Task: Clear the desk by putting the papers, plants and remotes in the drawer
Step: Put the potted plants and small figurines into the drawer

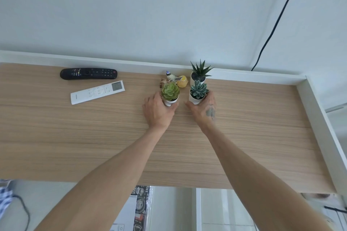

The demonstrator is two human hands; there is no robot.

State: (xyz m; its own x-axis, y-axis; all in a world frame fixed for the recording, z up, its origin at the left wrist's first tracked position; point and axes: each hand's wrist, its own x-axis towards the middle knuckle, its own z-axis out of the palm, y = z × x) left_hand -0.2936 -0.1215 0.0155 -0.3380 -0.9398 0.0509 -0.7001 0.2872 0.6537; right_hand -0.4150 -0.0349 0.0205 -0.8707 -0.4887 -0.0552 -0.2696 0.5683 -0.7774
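Here, wooden desk point(244, 137) meets white wall point(150, 15).

Single head view, wide-angle, from above the near edge of the table point(244, 137), facing forward and down. Close range: table fills the middle band, far wall point(150, 15) the top, floor point(174, 208) strip below. Arms point(112, 174) enter from the bottom edge.
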